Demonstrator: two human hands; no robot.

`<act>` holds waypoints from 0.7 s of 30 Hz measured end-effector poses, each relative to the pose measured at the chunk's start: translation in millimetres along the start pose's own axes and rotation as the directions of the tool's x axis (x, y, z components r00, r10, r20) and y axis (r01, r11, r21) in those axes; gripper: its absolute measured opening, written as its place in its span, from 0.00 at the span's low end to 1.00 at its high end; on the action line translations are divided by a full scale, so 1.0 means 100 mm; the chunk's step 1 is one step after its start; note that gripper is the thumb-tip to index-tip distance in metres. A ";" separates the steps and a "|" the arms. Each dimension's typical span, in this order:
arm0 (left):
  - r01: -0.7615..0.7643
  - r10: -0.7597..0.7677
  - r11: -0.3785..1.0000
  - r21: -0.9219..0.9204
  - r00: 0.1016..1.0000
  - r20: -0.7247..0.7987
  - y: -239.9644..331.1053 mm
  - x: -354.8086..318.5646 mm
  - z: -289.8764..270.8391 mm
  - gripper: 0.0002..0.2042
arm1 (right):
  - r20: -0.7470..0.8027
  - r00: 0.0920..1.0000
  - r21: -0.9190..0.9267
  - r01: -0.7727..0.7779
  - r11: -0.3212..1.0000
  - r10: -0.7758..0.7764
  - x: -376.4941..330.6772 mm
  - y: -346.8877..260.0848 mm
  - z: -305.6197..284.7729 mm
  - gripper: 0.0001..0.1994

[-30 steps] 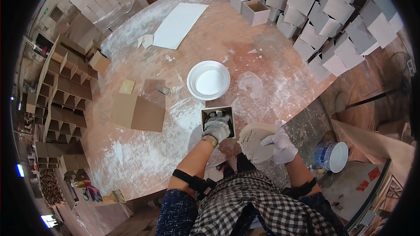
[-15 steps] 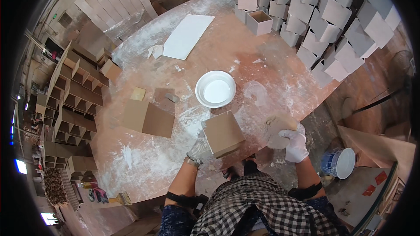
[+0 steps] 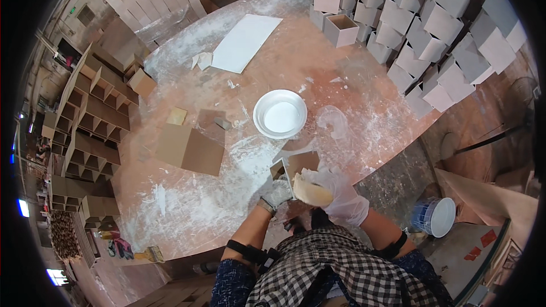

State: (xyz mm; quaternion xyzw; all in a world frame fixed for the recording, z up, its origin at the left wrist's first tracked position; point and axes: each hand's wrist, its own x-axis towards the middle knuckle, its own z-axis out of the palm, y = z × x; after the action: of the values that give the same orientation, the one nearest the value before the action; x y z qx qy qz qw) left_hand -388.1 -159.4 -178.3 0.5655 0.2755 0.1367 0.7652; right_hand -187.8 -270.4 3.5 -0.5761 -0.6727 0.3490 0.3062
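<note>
My left hand [image 3: 277, 194], in a pale work glove, grips a small brown cardboard-like box [image 3: 302, 162] close to my body; a pale, white-edged opening shows on its left side. In my right hand [image 3: 341, 196], under a thin whitish glove, is a wide flat brush with a yellowish body [image 3: 313, 192], held against or just over the near side of the box; the contact is hidden. Beyond the box stands a white bowl [image 3: 257, 119] with white liquid or paste in it. Another brown box [image 3: 190, 149] rests on the table to the left.
White smears cover the round table [image 3: 187, 216]. A white sheet [image 3: 244, 42] lies at the back. Stacked pale boxes [image 3: 398, 23] crowd the far right, brown compartmented boxes [image 3: 94, 119] the left. A paint bucket [image 3: 435, 217] stands low right, and another brush [image 3: 151, 254] lies at lower left.
My right hand has swung left with the brush, from the table's right edge to the box. The box has been turned, so an opening now shows beside my left hand.
</note>
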 end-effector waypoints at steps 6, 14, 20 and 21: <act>0.094 -0.070 0.845 0.526 0.995 -0.065 0.23 -0.02 0.11 0.20 | -0.023 0.989 -0.473 0.117 0.873 -0.145 -0.20 0.16 0.27 0.38; 0.135 -0.128 0.842 0.523 0.990 -0.050 0.51 0.00 0.26 0.21 | 0.044 0.995 -0.662 0.097 0.743 -0.091 -0.11 0.21 0.29 0.32; 0.133 -0.135 0.879 0.459 0.990 -0.029 0.66 0.04 0.36 0.21 | -0.385 0.923 -0.203 -0.072 0.976 -0.012 0.19 0.26 -0.03 0.16; 0.143 -0.149 0.873 0.466 0.989 -0.025 0.67 0.03 0.37 0.21 | -0.386 0.922 -0.203 -0.076 0.976 -0.008 0.16 0.32 -0.02 0.16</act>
State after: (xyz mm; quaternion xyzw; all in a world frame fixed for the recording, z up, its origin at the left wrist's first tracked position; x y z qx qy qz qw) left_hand -357.3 -164.6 -108.1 0.7114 0.3376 0.0050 0.6164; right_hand -170.4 -251.4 -21.9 -0.6745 -0.6230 0.1602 0.3624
